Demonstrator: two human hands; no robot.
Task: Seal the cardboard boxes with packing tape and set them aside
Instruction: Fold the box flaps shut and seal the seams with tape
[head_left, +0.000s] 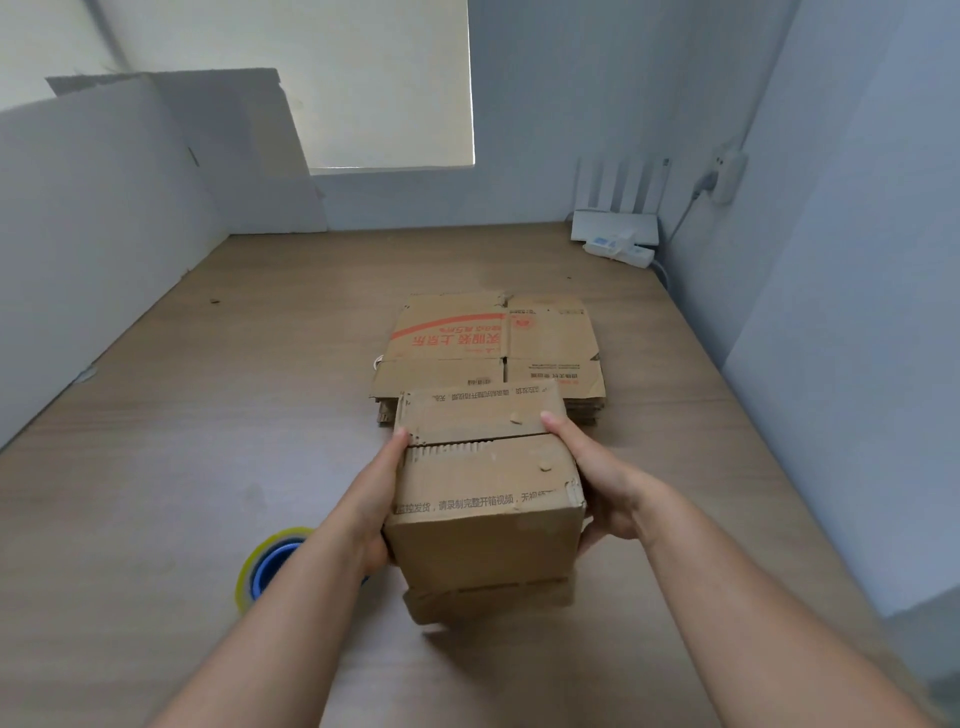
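while the small box (483, 499) sits between both hands in front of the chest, its top flaps (478, 431) meet at a ragged centre seam. no tape shows on the seam, though clear tape would be hard to spot.

left hand (371, 499): grips the left wall, thumb tip on the seam edge. right hand (597, 483): grips the right wall, thumb over the top rim. fingers on the far sides are hidden.

box position: near the front of the wooden surface (208, 415), apparently raised a little above it (shadow underneath); contact cannot be confirmed. a loose-looking flap edge shows at the bottom.

tape roll (260, 566): on the surface to the left, partly behind the left forearm. stack of flat cartons (493, 343): just beyond the box.

risks, judged:
- freeing a hand for the tape may let the flaps spring up, since only the thumbs restrain them.
- the bottom flaps may sag open if unsealed.
- the left forearm may knock the roll.
- torn corrugated edges may hold tape poorly.
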